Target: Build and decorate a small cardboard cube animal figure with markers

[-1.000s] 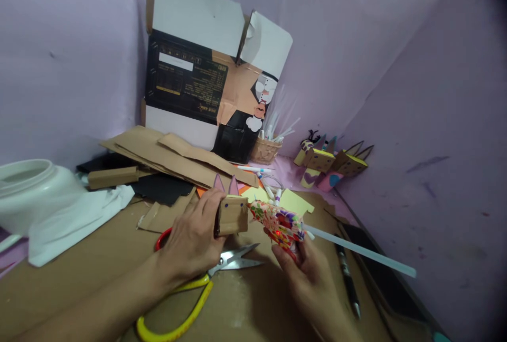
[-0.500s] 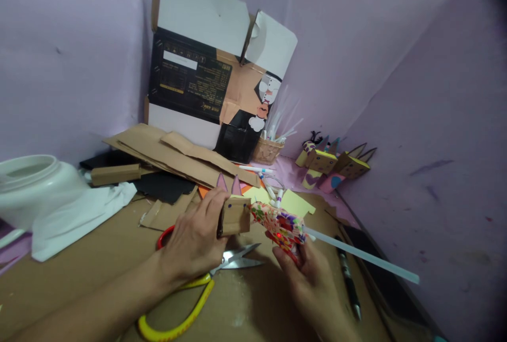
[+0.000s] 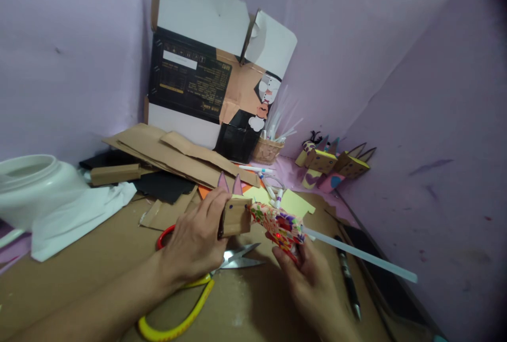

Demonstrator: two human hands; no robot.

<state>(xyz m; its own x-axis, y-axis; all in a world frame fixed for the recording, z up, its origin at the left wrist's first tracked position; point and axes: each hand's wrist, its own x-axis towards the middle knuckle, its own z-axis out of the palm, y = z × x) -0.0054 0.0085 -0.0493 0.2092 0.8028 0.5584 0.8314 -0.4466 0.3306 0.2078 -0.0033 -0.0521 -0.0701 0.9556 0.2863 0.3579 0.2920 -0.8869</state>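
Note:
My left hand (image 3: pixel 194 241) is closed round a small brown cardboard box figure (image 3: pixel 235 216) with two pink pointed ears on top. My right hand (image 3: pixel 311 278) grips a glue gun (image 3: pixel 279 226) covered in flowered paper, a red light glowing on its side. Its nozzle touches the right side of the cardboard figure. A long clear glue stick (image 3: pixel 360 255) sticks out of the back of the gun toward the right.
Scissors (image 3: pixel 190 289) with red and yellow handles lie under my hands on the brown cardboard work surface (image 3: pixel 79 278). A white jar (image 3: pixel 31 186) and white cloth sit at left. Cardboard scraps (image 3: pixel 170 154), a printed box (image 3: pixel 214 83), a basket of pens (image 3: pixel 267 149) and finished figures (image 3: pixel 336 165) stand behind. A pen (image 3: pixel 348 278) lies at right.
Hardly anything moved: the view shifted slightly, and the glue gun's nozzle stays pressed against the cardboard figure.

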